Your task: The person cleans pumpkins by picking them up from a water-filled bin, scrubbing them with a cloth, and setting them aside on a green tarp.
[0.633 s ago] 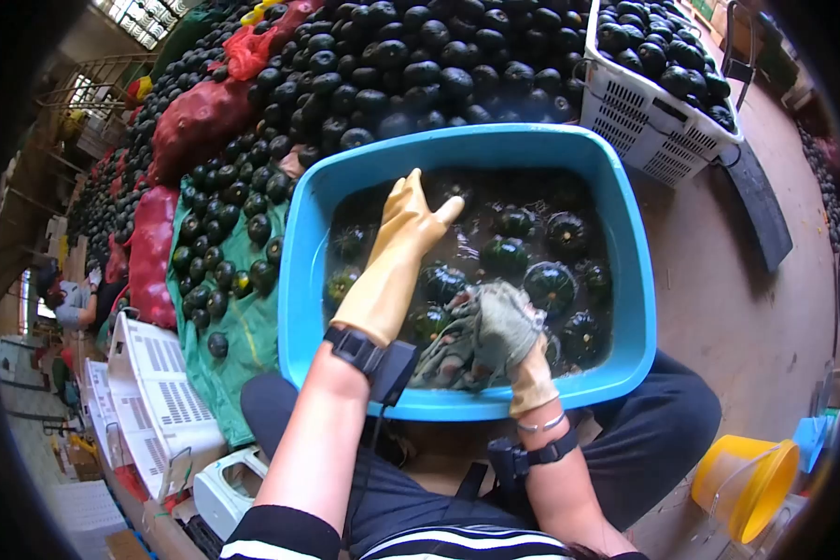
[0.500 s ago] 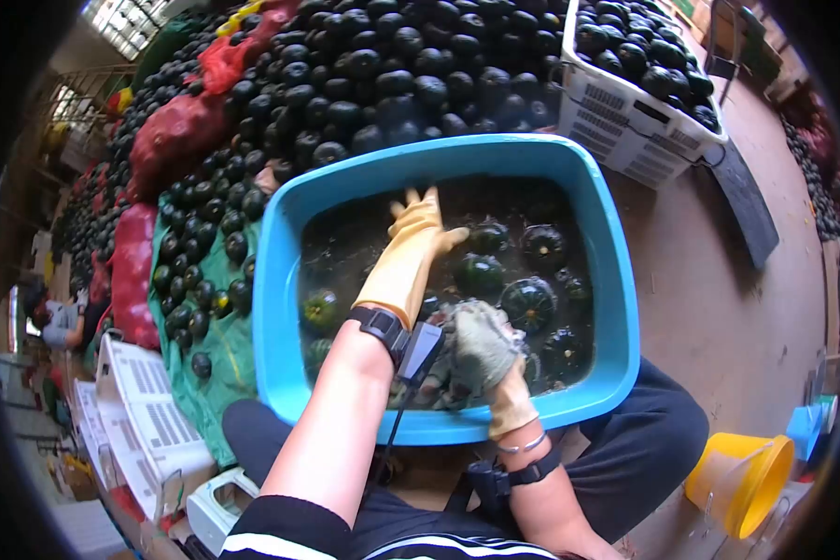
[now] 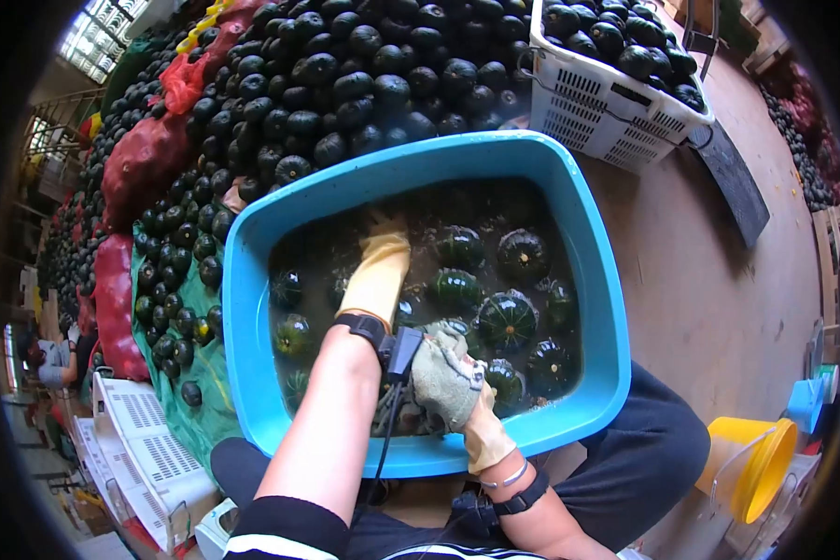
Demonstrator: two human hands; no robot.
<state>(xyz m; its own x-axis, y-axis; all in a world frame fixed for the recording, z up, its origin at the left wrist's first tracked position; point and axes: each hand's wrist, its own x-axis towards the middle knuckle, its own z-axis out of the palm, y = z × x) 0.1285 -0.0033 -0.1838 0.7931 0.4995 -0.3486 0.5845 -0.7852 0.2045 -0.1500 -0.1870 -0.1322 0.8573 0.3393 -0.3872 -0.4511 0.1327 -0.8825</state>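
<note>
A blue plastic tub (image 3: 616, 308) of murky water stands in front of me, with several dark green squashes (image 3: 507, 319) floating in it. My left hand (image 3: 385, 245), in a pale yellow rubber glove, reaches into the water near the tub's far left part. Its fingers show only dimly under the surface, apparently stretched out, with nothing seen in them. My right hand (image 3: 453, 383) is at the near side of the tub, beside the squashes. Grey-green cloth (image 3: 443, 378) covers it above a yellow glove cuff. Its fingers, and anything under them, are hidden.
Behind the tub rises a large heap of dark squashes (image 3: 373, 84). A full white crate (image 3: 588, 117) stands back right, and red mesh sacks (image 3: 145, 168) lie left. A yellow bucket (image 3: 747, 467) stands right, a white crate (image 3: 149, 448) left. Another person (image 3: 56, 359) is far left.
My left hand has sunk from above the water into it. My right hand has shifted slightly towards my left wrist. The whole view has turned a little, moving the tub leftwards.
</note>
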